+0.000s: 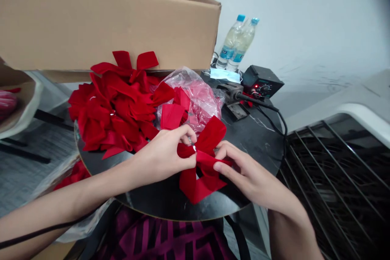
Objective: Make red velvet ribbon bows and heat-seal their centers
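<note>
A red velvet bow (210, 138) is between my two hands, just above the front of the round black table (158, 205). My left hand (173, 150) is closed at the bow's middle, where a small silvery tie (192, 144) shows by the fingertips. With thumb and fingers, my right hand (240, 166) pinches a loop on the bow's right side. One tail of the bow hangs down toward the table's front edge. Left of my hands lies a large heap of red bows (118, 105). Beside it, a clear plastic bag (195, 93) holds more red pieces.
A long cardboard box (122, 16) stands behind the heap. At back right are two water bottles (233, 44), a blue face mask (225, 75), and a black control box (262, 81) with a lit red light and a cable. A black rack (329, 170) stands to the right.
</note>
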### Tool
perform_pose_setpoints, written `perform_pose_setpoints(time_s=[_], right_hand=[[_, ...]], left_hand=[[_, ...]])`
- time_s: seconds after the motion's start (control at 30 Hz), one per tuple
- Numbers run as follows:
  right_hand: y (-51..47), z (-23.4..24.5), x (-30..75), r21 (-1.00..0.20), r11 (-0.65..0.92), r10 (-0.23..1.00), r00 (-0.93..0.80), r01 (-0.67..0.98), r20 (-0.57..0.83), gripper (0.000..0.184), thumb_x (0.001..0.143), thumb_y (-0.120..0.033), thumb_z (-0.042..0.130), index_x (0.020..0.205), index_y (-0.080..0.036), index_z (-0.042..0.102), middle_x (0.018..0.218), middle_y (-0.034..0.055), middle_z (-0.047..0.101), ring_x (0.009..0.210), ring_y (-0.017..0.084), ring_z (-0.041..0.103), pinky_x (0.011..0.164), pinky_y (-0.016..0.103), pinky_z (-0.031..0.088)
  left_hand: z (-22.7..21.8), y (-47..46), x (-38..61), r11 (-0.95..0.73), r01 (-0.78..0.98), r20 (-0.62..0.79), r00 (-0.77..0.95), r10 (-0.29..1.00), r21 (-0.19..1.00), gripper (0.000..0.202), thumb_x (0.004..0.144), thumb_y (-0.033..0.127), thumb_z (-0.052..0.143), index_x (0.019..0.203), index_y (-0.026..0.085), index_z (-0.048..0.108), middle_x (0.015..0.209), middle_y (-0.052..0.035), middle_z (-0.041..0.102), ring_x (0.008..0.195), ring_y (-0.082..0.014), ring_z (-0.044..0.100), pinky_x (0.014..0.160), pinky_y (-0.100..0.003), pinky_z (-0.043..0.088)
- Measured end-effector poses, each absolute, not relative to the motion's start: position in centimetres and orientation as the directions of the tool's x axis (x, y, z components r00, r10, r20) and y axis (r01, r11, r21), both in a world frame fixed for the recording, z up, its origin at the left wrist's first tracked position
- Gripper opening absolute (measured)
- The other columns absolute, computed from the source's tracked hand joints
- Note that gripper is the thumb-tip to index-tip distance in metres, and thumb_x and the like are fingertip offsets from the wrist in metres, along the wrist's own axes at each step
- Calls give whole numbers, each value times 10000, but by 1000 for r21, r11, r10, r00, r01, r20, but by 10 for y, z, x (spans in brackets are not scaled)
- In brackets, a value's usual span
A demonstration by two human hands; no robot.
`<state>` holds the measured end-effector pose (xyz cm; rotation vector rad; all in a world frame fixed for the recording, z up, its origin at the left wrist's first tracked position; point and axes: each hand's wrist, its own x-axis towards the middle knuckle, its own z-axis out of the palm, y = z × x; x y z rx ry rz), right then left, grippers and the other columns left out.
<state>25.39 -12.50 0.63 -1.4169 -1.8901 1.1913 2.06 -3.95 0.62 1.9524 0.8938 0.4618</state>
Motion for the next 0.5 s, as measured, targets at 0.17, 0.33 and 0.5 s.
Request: perform_pose_setpoints(time_s=[0.17, 0.33, 0.5], right_hand=[[-127, 37, 269, -864, 111, 923, -373, 491, -93, 194, 1021, -356, 587, 879, -230, 552, 840, -46, 595, 755, 109, 517, 723, 233, 408], [-126, 64, 277, -826, 135, 916, -387, 548, -107, 187, 993, -344, 625, 861, -224, 568, 801, -44, 588, 702, 109, 483, 653, 234, 390], [-126, 76, 286, -789, 52, 880, -402, 613, -254, 227, 995, -388, 602, 845, -223, 560, 742, -45, 519, 656, 117, 431, 605, 239, 371]], left_hand=[[22, -32, 21, -101, 133, -33, 750, 661, 986, 254, 824, 267, 776, 925, 212, 549, 926, 21, 590, 917, -134, 608, 840, -251, 462], [26, -32, 24, 47, 160, -157, 798, 582, 986, 480, 660, 294, 930, 938, 227, 545, 856, 48, 631, 850, -112, 598, 744, -209, 430], [31, -37, 27, 213, 212, -287, 852, 438, 954, 423, 758, 154, 823, 978, 240, 472, 893, -15, 744, 763, -151, 690, 673, -247, 479]])
